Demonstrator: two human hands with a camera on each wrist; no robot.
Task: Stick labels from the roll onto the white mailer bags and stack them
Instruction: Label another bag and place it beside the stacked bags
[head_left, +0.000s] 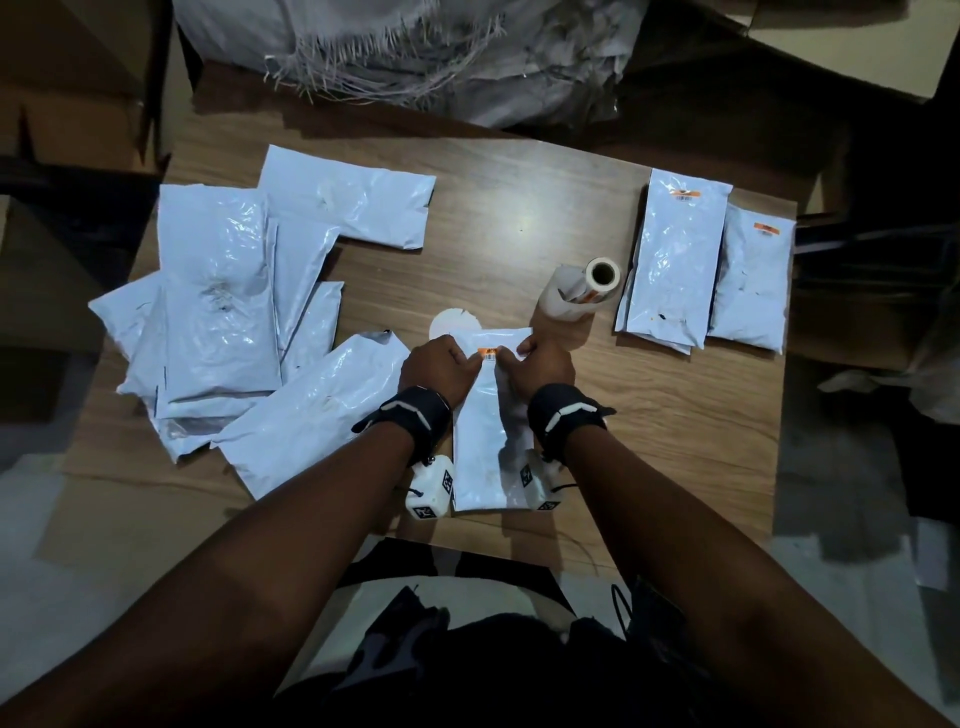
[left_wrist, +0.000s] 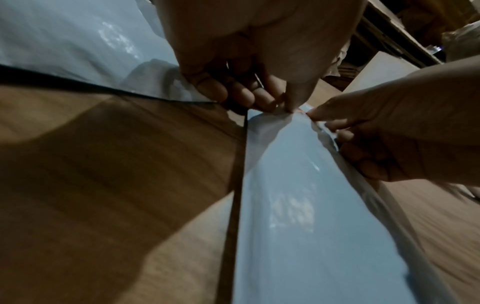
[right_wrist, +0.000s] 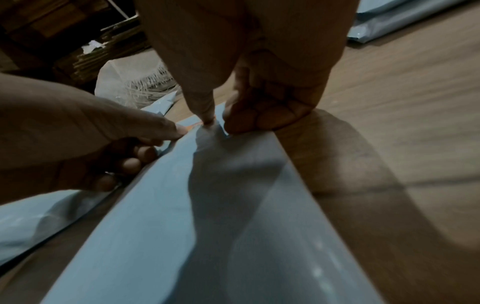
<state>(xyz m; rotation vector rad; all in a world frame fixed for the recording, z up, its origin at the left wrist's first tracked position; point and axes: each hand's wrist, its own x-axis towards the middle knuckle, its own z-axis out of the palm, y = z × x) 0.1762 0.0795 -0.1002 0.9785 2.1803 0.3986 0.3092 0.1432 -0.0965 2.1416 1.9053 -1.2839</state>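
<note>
A white mailer bag (head_left: 483, 441) lies lengthwise on the wooden table (head_left: 519, 208) in front of me. An orange barcode label (head_left: 490, 353) sits near its far end. My left hand (head_left: 454, 359) and right hand (head_left: 530, 358) hold that end from either side. Both thumbs press at the label while the curled fingers grip the bag's edges. The left wrist view shows the left hand (left_wrist: 254, 98) with fingertips on the bag (left_wrist: 298, 205). In the right wrist view the right hand (right_wrist: 233, 115) has its thumb down beside the label (right_wrist: 194, 124). The label roll (head_left: 602, 275) lies just beyond my right hand.
A loose pile of unlabelled white bags (head_left: 223, 312) covers the table's left side, one bag (head_left: 311, 415) reaching my left wrist. Labelled bags (head_left: 675, 260) are stacked at the right, another (head_left: 753, 280) beside them. A frayed woven sack (head_left: 415, 52) sits behind the table.
</note>
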